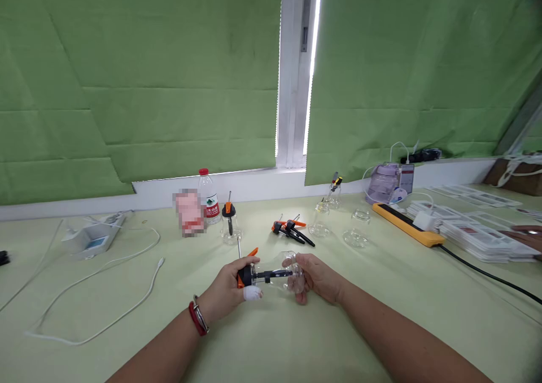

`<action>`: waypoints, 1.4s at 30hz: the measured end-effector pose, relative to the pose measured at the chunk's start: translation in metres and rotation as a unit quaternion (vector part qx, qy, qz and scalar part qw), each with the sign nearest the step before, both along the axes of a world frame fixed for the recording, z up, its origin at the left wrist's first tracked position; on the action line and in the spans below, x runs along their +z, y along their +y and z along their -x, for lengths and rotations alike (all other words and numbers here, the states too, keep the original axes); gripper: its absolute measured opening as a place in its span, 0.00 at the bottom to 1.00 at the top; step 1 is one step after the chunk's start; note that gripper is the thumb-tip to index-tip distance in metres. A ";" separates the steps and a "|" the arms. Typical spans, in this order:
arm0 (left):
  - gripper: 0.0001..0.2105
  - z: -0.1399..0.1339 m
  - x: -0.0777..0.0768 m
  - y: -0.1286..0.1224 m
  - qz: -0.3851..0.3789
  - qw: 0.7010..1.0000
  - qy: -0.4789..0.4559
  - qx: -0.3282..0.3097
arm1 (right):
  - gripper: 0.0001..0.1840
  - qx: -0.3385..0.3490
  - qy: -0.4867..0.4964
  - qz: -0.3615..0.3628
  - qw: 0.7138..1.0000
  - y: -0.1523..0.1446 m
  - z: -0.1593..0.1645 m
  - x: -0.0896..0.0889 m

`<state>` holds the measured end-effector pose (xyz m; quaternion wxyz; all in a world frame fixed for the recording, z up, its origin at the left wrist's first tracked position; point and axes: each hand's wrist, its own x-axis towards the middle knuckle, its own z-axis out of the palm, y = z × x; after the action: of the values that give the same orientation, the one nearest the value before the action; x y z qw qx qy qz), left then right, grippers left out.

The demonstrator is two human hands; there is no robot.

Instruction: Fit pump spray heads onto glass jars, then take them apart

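Observation:
Between my two hands a clear glass bottle (277, 271) lies on its side just above the table. My left hand (226, 292), with a white wrap on one finger, is closed around the black and orange bottle cap (244, 275) at the neck. A metal spout sticks up from this cap, and its black stem runs inside the glass. My right hand (317, 278) has its fingers closed around the bottle's base. Behind them, two loose black and orange caps (292, 229) lie on the table. A capped glass bottle (230, 227) stands further left.
Uncapped glass bottles (356, 229) stand at the right, and another glass container holds screwdrivers (335, 182). A yellow and black power strip (409, 226) lies beside stacked white trays (470, 233). A water bottle (209, 199) stands behind. White cables (122, 259) cross the left side.

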<state>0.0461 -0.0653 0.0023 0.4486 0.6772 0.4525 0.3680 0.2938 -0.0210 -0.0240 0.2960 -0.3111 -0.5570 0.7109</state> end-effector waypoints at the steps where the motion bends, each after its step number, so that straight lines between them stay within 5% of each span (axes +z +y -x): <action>1: 0.29 0.000 0.000 0.000 -0.001 1.000 0.001 0.000 | 0.32 -0.002 -0.003 0.001 1.000 0.000 0.000 0.000; 12: 0.28 0.003 0.003 0.002 0.010 1.000 -0.012 0.026 | 0.40 0.018 0.074 -0.113 0.991 -0.003 -0.007 0.018; 24: 0.29 0.000 0.000 0.002 -0.006 1.000 0.009 0.025 | 0.24 0.019 0.057 -0.015 0.998 -0.004 0.000 0.016; 42: 0.32 0.003 -0.001 -0.002 -0.087 0.986 0.139 0.024 | 0.22 0.007 0.055 0.100 0.993 -0.004 0.004 0.008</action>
<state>0.0434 -0.0668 0.0011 0.3120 0.7472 0.4926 0.3189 0.2902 -0.0254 -0.0160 0.2881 -0.2957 -0.4685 0.7811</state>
